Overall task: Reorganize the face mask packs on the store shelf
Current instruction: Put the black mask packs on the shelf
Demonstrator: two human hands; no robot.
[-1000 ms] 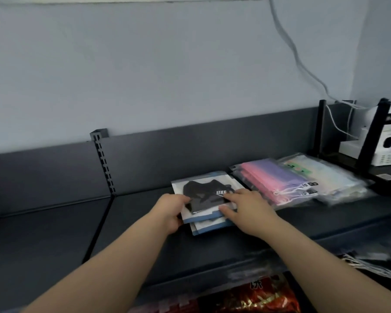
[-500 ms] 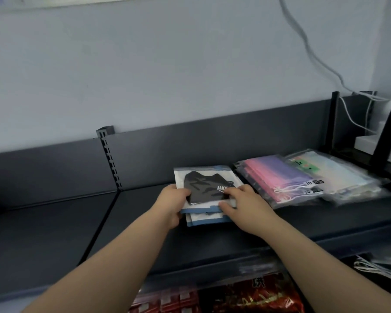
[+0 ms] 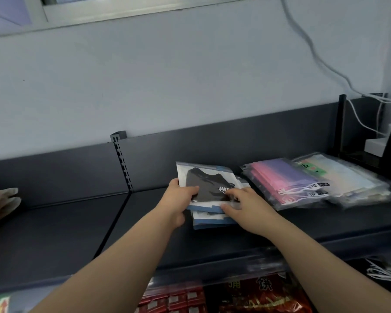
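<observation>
A white-and-blue pack showing a black face mask (image 3: 207, 184) tops a small stack of like packs (image 3: 212, 220) on the dark shelf (image 3: 212, 242). My left hand (image 3: 178, 199) grips the top pack's left edge, thumb on its face, and its far end is tilted up. My right hand (image 3: 244, 205) pinches the near right corner of the same pack. To the right lie a clear pack of pink and purple masks (image 3: 282, 179) and a clear pack of pale masks (image 3: 348, 177).
A slotted upright (image 3: 122, 163) divides the shelf's back panel. Crumpled packaging (image 3: 2, 199) sits at the far left. White cables (image 3: 314, 57) run down the wall to a black rack (image 3: 341, 125) at right. Red snack packs (image 3: 246, 297) fill the shelf below.
Both hands have lifted the top black-mask pack's far end off the stack and shifted it slightly left. The view has turned a little left.
</observation>
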